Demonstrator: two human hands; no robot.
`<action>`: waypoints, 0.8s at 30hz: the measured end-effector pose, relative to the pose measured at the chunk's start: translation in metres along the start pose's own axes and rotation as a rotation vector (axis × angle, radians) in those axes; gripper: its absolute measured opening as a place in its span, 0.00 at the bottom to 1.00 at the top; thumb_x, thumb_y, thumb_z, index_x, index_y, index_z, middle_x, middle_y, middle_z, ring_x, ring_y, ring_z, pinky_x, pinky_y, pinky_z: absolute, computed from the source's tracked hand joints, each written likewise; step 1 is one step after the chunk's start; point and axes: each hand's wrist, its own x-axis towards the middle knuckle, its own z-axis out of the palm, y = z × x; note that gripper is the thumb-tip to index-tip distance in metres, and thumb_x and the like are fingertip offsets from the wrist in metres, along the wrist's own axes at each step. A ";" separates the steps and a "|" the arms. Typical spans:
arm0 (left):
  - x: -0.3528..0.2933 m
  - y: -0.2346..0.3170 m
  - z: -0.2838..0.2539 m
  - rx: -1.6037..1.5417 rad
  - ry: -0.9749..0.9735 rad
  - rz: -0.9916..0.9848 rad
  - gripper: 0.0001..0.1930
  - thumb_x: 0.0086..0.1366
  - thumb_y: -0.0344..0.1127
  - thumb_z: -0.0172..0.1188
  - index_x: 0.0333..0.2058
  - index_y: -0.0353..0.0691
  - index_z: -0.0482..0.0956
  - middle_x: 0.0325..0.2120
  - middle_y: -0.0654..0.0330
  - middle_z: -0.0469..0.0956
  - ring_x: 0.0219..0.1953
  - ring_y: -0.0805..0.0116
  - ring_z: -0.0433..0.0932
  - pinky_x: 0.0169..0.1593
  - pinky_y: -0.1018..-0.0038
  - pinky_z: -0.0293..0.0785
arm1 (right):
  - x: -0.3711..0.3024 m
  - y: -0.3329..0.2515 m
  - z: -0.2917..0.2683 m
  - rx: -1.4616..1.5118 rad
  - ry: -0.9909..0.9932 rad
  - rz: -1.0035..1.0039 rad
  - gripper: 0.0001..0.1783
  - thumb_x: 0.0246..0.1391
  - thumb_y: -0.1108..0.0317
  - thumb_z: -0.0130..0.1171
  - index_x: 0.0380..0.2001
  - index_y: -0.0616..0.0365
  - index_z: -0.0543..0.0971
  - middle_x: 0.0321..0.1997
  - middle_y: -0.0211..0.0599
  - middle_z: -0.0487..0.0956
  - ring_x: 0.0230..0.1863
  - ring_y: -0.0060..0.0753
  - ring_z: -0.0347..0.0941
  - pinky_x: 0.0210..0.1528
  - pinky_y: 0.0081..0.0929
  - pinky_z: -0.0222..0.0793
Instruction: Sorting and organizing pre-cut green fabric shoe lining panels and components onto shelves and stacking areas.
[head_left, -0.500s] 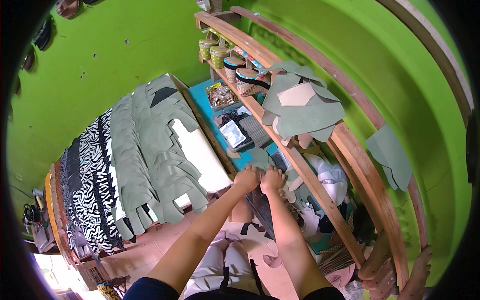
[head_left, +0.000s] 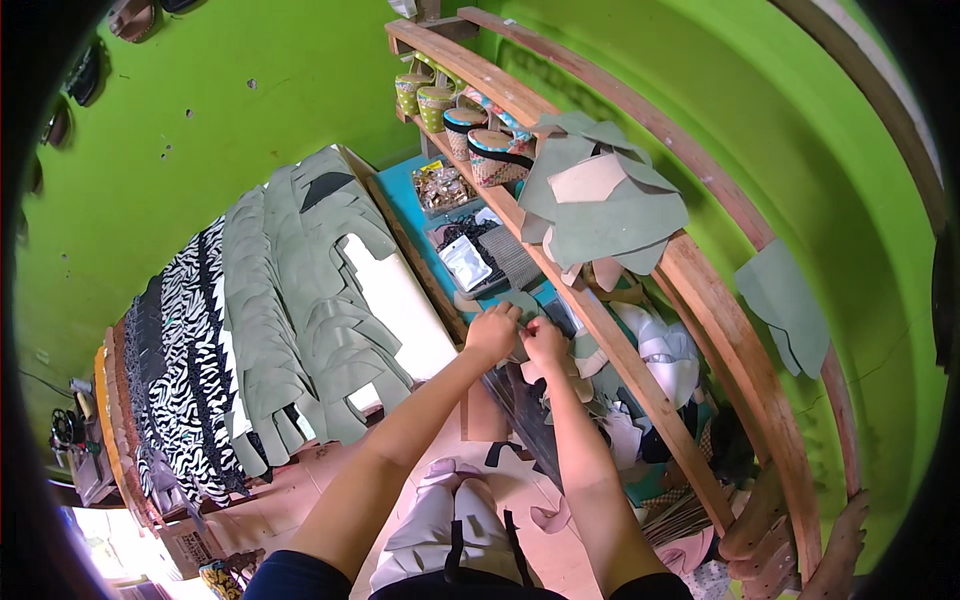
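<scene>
Over the near end of the blue table (head_left: 405, 205), my two hands work close together. My left hand (head_left: 493, 332) is closed, knuckles up, at the edge of a grey-green cut piece (head_left: 518, 301) of sheet material. My right hand (head_left: 543, 343) pinches with thumb and finger just beside it, where a bit of the same grey-green material shows between the hands. Most of what the fingers grip is hidden behind them. A plastic box (head_left: 445, 188) of small metallic parts and a tray with a white packet (head_left: 465, 263) lie beyond.
Rows of overlapping grey-green strips (head_left: 290, 300) and zebra-patterned pieces (head_left: 190, 360) cover a surface at left. To the right, a wooden rack (head_left: 640, 385) bears wedge shoes (head_left: 497, 158) and a pile of grey-green pieces (head_left: 610, 225). White scraps (head_left: 665, 350) fill the space below it.
Both hands have shifted slightly away from me. My left hand has moved a little farther up, and my right hand has turned, its fingertips now pinched toward the left hand.
</scene>
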 end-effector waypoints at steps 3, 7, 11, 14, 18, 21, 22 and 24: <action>0.001 -0.003 -0.014 -0.007 0.039 0.094 0.16 0.51 0.32 0.54 0.41 0.41 0.72 0.39 0.57 0.72 0.40 0.55 0.73 0.42 0.64 0.71 | 0.002 -0.013 -0.015 0.163 0.038 -0.129 0.09 0.45 0.65 0.59 0.30 0.57 0.74 0.27 0.39 0.78 0.29 0.39 0.75 0.31 0.30 0.68; -0.008 -0.017 -0.041 -0.089 0.051 0.013 0.13 0.52 0.34 0.55 0.37 0.40 0.73 0.37 0.54 0.73 0.39 0.53 0.74 0.41 0.63 0.71 | -0.004 -0.042 -0.032 0.361 -0.090 -0.190 0.08 0.49 0.71 0.55 0.34 0.60 0.72 0.28 0.40 0.76 0.30 0.28 0.73 0.33 0.25 0.67; -0.015 -0.027 -0.070 -0.260 0.027 -0.167 0.08 0.54 0.33 0.53 0.32 0.36 0.74 0.27 0.50 0.75 0.31 0.53 0.76 0.37 0.62 0.71 | 0.002 -0.055 -0.022 0.555 -0.188 -0.243 0.09 0.51 0.71 0.55 0.36 0.62 0.72 0.30 0.33 0.75 0.29 0.20 0.69 0.32 0.20 0.65; -0.036 -0.055 -0.096 -0.434 0.066 -0.329 0.09 0.58 0.33 0.54 0.32 0.32 0.73 0.22 0.48 0.76 0.23 0.60 0.77 0.30 0.68 0.72 | -0.005 -0.096 -0.011 0.888 -0.414 -0.118 0.08 0.51 0.70 0.55 0.33 0.63 0.73 0.30 0.29 0.75 0.26 0.16 0.68 0.28 0.16 0.63; -0.057 -0.103 -0.123 -0.562 0.254 -0.416 0.12 0.58 0.37 0.56 0.29 0.32 0.73 0.18 0.54 0.76 0.21 0.69 0.76 0.28 0.71 0.70 | 0.004 -0.140 0.017 0.764 -0.582 -0.157 0.08 0.50 0.68 0.57 0.31 0.61 0.74 0.25 0.25 0.74 0.23 0.12 0.65 0.24 0.14 0.60; -0.060 -0.125 -0.160 -0.479 0.162 -0.569 0.15 0.55 0.41 0.60 0.24 0.32 0.74 0.16 0.58 0.75 0.19 0.73 0.74 0.26 0.74 0.68 | 0.022 -0.164 0.048 0.719 -0.504 -0.223 0.11 0.50 0.67 0.59 0.30 0.64 0.73 0.24 0.25 0.73 0.23 0.12 0.64 0.24 0.13 0.60; -0.063 -0.139 -0.169 -0.474 0.178 -0.588 0.15 0.55 0.41 0.60 0.24 0.32 0.74 0.16 0.58 0.75 0.19 0.73 0.74 0.26 0.74 0.68 | 0.023 -0.185 0.051 0.674 -0.500 -0.206 0.12 0.49 0.67 0.59 0.31 0.66 0.73 0.24 0.26 0.73 0.23 0.13 0.64 0.25 0.14 0.60; -0.064 -0.166 -0.183 -0.570 0.169 -0.621 0.13 0.56 0.39 0.60 0.24 0.33 0.74 0.15 0.60 0.74 0.19 0.76 0.72 0.26 0.76 0.68 | 0.037 -0.204 0.078 0.718 -0.413 -0.296 0.13 0.49 0.67 0.59 0.32 0.67 0.73 0.24 0.26 0.73 0.24 0.14 0.65 0.25 0.14 0.60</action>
